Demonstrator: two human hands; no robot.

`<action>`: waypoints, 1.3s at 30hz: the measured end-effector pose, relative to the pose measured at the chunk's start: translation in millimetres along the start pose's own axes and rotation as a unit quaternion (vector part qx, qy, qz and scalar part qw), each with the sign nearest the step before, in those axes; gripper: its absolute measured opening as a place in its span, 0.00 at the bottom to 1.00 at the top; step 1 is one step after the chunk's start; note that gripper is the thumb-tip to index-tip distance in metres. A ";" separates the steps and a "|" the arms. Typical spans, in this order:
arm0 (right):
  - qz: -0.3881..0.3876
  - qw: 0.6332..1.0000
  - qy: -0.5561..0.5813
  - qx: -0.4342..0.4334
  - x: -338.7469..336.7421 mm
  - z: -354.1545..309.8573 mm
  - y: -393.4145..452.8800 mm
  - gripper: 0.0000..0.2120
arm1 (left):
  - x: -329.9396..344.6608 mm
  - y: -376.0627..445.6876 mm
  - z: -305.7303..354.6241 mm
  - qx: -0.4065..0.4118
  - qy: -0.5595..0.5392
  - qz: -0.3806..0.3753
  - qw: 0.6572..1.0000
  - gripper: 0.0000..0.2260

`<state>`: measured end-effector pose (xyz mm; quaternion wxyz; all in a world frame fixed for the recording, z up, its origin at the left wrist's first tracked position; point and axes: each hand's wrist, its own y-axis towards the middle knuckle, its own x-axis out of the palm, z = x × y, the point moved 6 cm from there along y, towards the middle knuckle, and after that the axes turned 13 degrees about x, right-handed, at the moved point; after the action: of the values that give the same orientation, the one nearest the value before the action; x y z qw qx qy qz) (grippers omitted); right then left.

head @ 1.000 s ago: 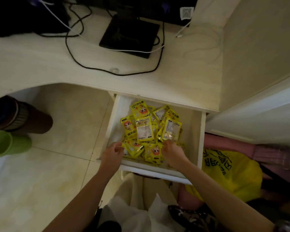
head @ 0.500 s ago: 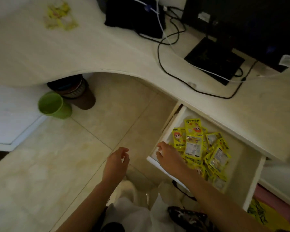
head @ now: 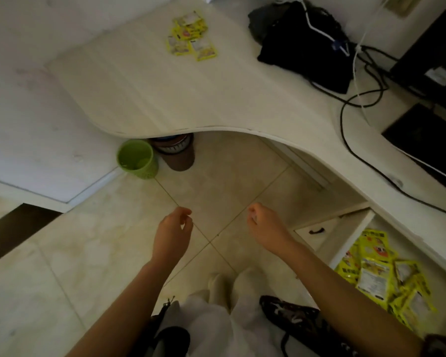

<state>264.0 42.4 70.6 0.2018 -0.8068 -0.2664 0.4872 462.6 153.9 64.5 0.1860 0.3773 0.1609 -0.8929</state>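
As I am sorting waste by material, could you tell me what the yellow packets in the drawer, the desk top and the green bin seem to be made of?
Yellow packets: glossy plastic or foil film, judging by sheen and crinkles. Desk top: pale wood-grain laminate, matte, probably over board; faint grain lines show. Green bin: likely moulded plastic, uniform colour, soft sheen.

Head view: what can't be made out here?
All in the head view:
- Right hand: its curled fingers hide whether it holds anything.
- Drawer packets: the print is blurred and too small to read.
- Desk packets: small and overlapping, so the count is unclear.
- Brown bin: the desk hides its top.
- Monitor: cut off by the right frame edge.
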 end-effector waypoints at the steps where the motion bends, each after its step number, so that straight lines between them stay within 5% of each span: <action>1: 0.003 1.000 -0.002 -0.006 -1.9 -12.9 7.4 0.15 | -6.6 10.3 -4.5 -0.006 -0.003 0.006 1.000 0.09; 21: 0.012 0.996 -0.006 -0.093 -94.8 -229.8 219.4 0.16 | -96.1 277.6 -3.8 -0.005 -0.024 0.035 0.999 0.07; 39: 0.039 0.998 0.051 -0.012 -134.6 -335.2 374.4 0.13 | -140.3 505.0 -37.4 0.009 0.002 -0.065 0.998 0.08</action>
<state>599.2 -354.8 91.6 0.1868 -0.8428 -0.2297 0.4494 805.3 -244.5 68.4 0.1238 0.3695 0.1778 -0.9036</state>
